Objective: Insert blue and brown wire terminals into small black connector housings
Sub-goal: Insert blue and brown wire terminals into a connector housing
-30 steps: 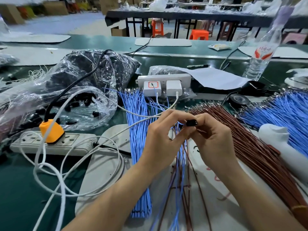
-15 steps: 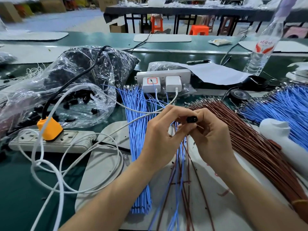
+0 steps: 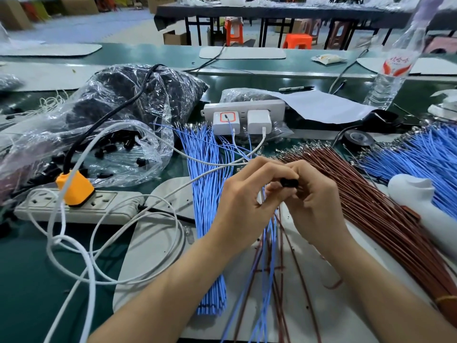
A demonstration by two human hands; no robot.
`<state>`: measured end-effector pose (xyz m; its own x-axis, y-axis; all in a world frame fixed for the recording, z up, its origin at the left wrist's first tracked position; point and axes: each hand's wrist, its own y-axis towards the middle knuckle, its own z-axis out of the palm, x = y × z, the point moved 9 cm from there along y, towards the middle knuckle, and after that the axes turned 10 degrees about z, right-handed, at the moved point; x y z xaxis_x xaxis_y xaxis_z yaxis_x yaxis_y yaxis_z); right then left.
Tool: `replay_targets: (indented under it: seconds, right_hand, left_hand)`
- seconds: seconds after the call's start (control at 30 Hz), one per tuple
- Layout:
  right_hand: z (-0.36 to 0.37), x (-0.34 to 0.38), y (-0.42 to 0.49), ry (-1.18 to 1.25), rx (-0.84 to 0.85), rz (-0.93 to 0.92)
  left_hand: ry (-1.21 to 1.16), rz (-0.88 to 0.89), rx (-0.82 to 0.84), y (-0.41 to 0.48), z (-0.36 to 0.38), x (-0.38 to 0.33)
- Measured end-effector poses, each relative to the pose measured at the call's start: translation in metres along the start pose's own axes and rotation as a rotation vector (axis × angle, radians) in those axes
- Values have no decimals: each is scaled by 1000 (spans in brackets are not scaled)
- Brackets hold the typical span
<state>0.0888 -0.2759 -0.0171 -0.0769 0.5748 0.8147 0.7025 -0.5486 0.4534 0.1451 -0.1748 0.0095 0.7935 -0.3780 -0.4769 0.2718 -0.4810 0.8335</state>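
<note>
My left hand [image 3: 244, 201] and right hand [image 3: 316, 204] meet at scene centre, fingers curled, both pinching one black connector housing [image 3: 289, 182] between the fingertips. Loose blue and brown wires [image 3: 270, 246] trail from the hands to the near edge over the white mat [image 3: 153, 243]. A blue wire bundle [image 3: 206, 194] lies just left, a brown wire bundle [image 3: 376, 209] right, and a clear bag of black housings [image 3: 123, 154] far left

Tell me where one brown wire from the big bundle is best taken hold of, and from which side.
Pinch the insulation just behind the metal terminals, at the far end of the brown bundle, coming from above. There the tips fan out loose, so one can likely be singled out; the near end is cinched by an orange band.
</note>
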Motion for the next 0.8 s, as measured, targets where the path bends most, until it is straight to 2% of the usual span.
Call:
replay_targets:
  seconds: [0.23,0.33,0.43,0.57,0.7,0.8]
  right_hand:
    - [-8,-4,8,-79,53,91]
    - [-26,-8,15,-128,-51,190]
    - [-29,-4,31,-323,-129,206]
    - [7,-15,90,-628,99,252]
    - [39,-57,125,-982,312,456]
    - [54,-61,124,-1076,338,484]
  left_hand:
    - [-81,-163,89,-3,11,20]
    - [-124,-225,94,-6,13,28]
    - [-128,-224,87,-5,13,29]
    - [-161,-254,45,-5,9,33]
    - [-195,-283,3,-8,7,36]
    - [-193,-275,-10,-7,5,36]
